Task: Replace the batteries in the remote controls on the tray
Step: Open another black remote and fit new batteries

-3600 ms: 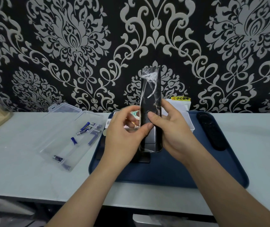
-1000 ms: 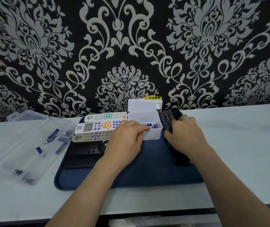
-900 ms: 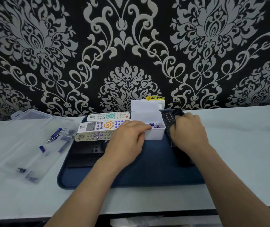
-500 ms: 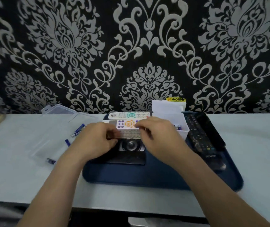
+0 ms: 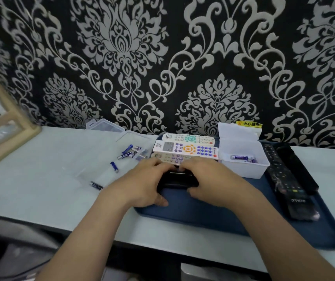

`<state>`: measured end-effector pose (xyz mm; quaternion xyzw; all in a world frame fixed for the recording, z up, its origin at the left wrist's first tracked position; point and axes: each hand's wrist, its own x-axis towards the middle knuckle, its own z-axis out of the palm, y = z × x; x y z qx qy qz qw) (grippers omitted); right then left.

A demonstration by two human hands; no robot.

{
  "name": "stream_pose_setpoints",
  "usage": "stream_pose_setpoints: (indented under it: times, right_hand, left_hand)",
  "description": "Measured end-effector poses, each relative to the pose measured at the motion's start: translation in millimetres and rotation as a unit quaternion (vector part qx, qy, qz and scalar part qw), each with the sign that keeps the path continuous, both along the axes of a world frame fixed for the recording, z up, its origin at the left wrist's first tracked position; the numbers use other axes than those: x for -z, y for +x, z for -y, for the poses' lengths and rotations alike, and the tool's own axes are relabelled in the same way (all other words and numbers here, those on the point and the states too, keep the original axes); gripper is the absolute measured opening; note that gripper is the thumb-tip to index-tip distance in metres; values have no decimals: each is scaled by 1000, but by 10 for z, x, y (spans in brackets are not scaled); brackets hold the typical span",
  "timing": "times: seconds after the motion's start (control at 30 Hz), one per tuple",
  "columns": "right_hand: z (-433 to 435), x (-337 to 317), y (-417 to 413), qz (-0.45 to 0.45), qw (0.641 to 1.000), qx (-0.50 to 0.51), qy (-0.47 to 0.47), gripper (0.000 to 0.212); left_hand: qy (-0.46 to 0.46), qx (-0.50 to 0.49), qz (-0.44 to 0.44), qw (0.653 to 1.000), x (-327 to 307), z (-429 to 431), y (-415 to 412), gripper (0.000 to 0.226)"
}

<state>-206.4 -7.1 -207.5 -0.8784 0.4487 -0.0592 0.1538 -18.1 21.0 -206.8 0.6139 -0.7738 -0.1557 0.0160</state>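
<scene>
Left hand (image 5: 144,181) and right hand (image 5: 209,179) both curl round the black remote (image 5: 175,179); a hasty lift could knock the beige remote (image 5: 174,158) just behind.

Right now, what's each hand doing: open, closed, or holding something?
Left hand: grips the left end of the black remote.
Right hand: grips its right end.
</scene>
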Motion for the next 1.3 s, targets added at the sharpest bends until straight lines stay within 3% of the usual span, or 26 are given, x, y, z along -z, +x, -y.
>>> stream_pose_setpoints:
  times: [0.13,0.4,0.5,0.57,0.63,0.67,0.7,0.73,0.87,1.03,1.3]
  right_hand:
    - [53,-50,-25,45,998,30,10,27]
    - [95,-45,-92,146,985,35,80,14]
    - [75,-127,-119,251,961,53,107,15]
    - [82,-167,-117,403,899,135,109,24]
    - [78,-190,-54,565,780,209,169,34]
    - [47,-192,10,610,727,221,224,38]
    - [21,-181,101,627,696,215,276,40]
    - [-13,-146,198,625,688,201,309,38]
    - [-82,-50,409,631,693,213,275,23]
    - [-86,-41,363,643,680,198,290,23]
    - [-66,-92,284,616,720,115,298,19]
  left_hand:
    - [-86,-18,-16,996,-2,-42,-9,46]
    - [-61,-37,-18,997,-38,-81,-15,27]
    - [-48,-78,-109,990,-105,-117,104,8]
    - [-61,-154,-260,951,-149,-122,148,9]
    - [-52,-235,-458,856,-177,-124,48,10]
    - [-31,-257,-536,804,-173,-133,-54,10]
    - [-9,-264,-586,766,-174,-135,-158,8]
    - [10,-260,-612,746,-165,-144,-261,8]
    - [55,-226,-672,703,-187,-175,-541,20]
    - [31,-225,-682,696,-179,-176,-646,24]
    - [-14,-214,-623,752,-140,-193,-574,18]
